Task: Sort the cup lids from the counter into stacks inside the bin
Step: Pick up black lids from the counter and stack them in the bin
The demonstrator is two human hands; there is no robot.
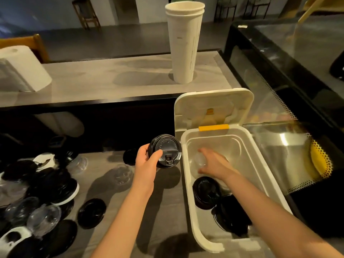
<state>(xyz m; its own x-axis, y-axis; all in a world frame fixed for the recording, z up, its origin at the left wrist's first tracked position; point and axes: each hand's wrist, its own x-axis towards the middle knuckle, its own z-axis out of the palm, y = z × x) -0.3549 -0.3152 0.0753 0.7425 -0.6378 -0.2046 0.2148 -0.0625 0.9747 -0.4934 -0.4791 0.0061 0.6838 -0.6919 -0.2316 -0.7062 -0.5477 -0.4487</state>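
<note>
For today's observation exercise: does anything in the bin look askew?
Yes. In the bin, both black lid stacks sit tilted, the nearer one slumped beside the farther, not upright.

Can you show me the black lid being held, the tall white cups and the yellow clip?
black lid (167,147): head view, on its flat top.
tall white cups (184,49): head view, side of the stack.
yellow clip (213,127): head view, middle of the strip.

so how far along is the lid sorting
Early on. Done: two black stacks and some clear lids sit in the bin. In hand: the left hand grips black lids; the right hand reaches over the clear ones. Left: a big mixed pile on the counter.
</note>
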